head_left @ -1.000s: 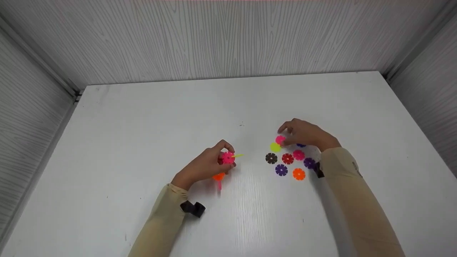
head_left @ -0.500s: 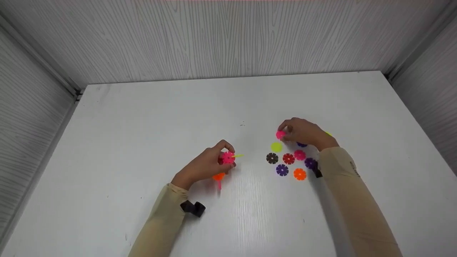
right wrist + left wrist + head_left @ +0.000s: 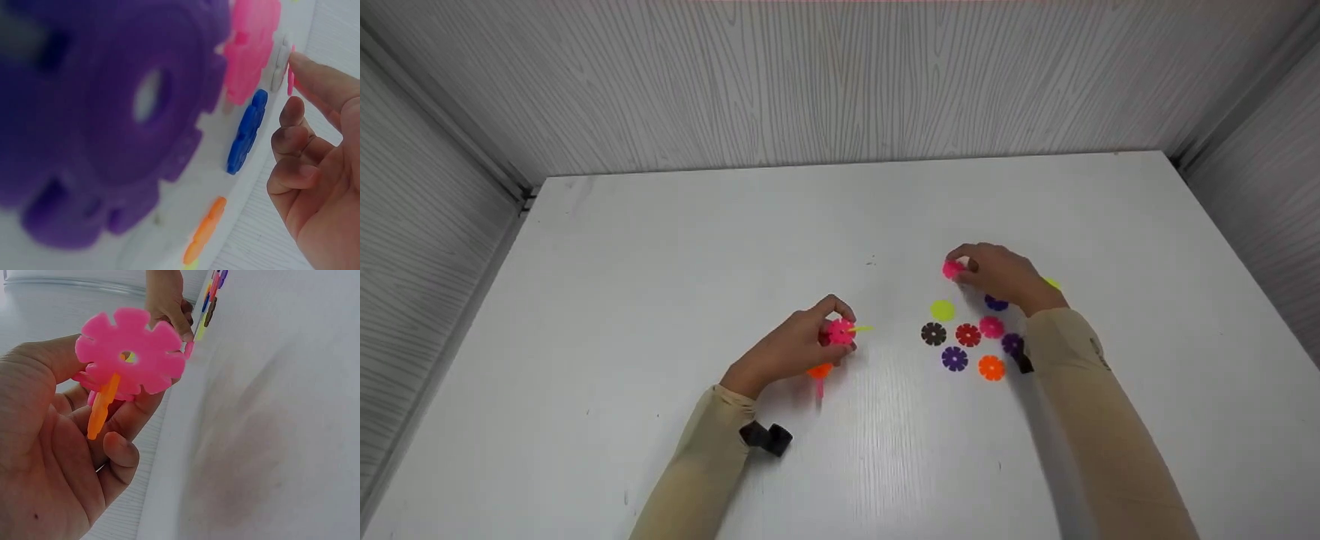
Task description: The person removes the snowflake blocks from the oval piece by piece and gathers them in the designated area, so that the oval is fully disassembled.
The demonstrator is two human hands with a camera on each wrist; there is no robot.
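My left hand (image 3: 784, 346) holds a cluster of interlocked notched plastic discs by a pink disc (image 3: 841, 331). In the left wrist view, that cluster's pink disc (image 3: 132, 349) faces the camera, with an orange disc (image 3: 104, 406) seen edge-on joined to it. A yellow disc (image 3: 861, 328) and another orange disc (image 3: 820, 370) stick out in the head view. Between thumb and finger, my right hand (image 3: 997, 271) pinches a single pink disc (image 3: 952, 269) just beyond the loose discs. The same pink disc (image 3: 291, 70) shows edge-on in the right wrist view.
Loose discs lie to the right on the white table (image 3: 697, 255): yellow (image 3: 943, 310), brown (image 3: 934, 334), red (image 3: 968, 334), pink (image 3: 992, 327), purple (image 3: 955, 358) and orange (image 3: 991, 367). More lie partly under my right arm. A grey wood-grain panel (image 3: 840, 82) rises behind.
My right hand has picked up the pink disc beside the yellow one and moved it slightly away from me. My left hand and its cluster have stayed nearly still.
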